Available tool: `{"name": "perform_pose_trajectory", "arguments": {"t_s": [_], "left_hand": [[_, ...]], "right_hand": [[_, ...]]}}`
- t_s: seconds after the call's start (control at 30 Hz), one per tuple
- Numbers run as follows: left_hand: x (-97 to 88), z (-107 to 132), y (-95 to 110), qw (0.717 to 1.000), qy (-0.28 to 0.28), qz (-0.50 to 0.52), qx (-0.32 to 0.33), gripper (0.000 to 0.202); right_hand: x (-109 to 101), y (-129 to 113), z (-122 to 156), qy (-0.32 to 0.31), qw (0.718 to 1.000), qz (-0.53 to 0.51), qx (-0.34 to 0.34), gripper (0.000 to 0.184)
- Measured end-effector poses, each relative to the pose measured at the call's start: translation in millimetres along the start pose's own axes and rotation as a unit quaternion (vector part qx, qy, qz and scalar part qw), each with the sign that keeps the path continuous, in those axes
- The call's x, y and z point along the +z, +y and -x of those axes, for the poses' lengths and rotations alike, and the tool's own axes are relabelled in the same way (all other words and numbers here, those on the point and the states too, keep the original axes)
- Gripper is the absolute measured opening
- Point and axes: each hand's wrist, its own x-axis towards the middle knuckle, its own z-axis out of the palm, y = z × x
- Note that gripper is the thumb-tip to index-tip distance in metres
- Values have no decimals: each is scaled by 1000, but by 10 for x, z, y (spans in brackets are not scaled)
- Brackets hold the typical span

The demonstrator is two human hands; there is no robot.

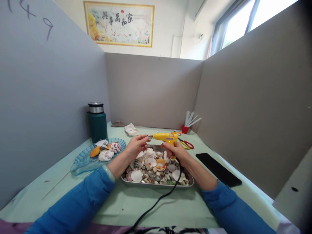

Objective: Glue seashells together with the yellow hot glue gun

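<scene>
My right hand (176,152) is wrapped round the handle of a yellow hot glue gun (165,137), its nozzle pointing left. A black cord runs from the gun down to the table's front edge. At the nozzle tip, my left hand (137,144) pinches something small that I cannot make out. Beneath both hands sits a metal tray (156,185) heaped with seashells (151,162), among them white scallops, an orange one and many little snail shells. My forearms partly cover its sides.
On the left stand a blue glass dish (83,162) with larger shells, a teal bottle (97,125) and a thin stick (56,185). To the right are scissors (187,144), a red cup (185,129) of glue sticks and a black phone (218,169). Grey partitions (153,91) enclose the table.
</scene>
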Motion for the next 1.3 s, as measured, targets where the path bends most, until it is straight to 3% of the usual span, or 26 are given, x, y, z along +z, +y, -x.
{"name": "perform_pose_trajectory", "arguments": {"t_s": [0.43,0.57,0.7,0.8,0.9,1.03,1.2,1.3], "left_hand": [[-7,-4,0,1000,7,9,16,32],[-34,-24,-4,999,48,7,16,38],[-81,-74,-22,992,113,7,51,40],[-84,-85,-25,990,127,-1,57,40],[-51,-59,-8,993,102,-10,51,41],[-17,-22,7,998,60,-17,31,40],[-36,-25,-16,999,2,-39,29,36],[-31,-7,-23,998,-26,-59,24,36]], "right_hand": [[-37,51,-28,-5,1000,8,-6,39],[-46,37,-26,4,1000,28,-10,39],[-58,88,-48,15,985,167,-27,40],[-47,128,-51,9,942,324,-86,34],[-23,114,-13,-28,889,435,-142,33],[-8,47,47,-119,855,475,-172,42],[-18,4,57,-167,842,473,-199,49],[-13,0,49,-128,854,449,-228,40]]}}
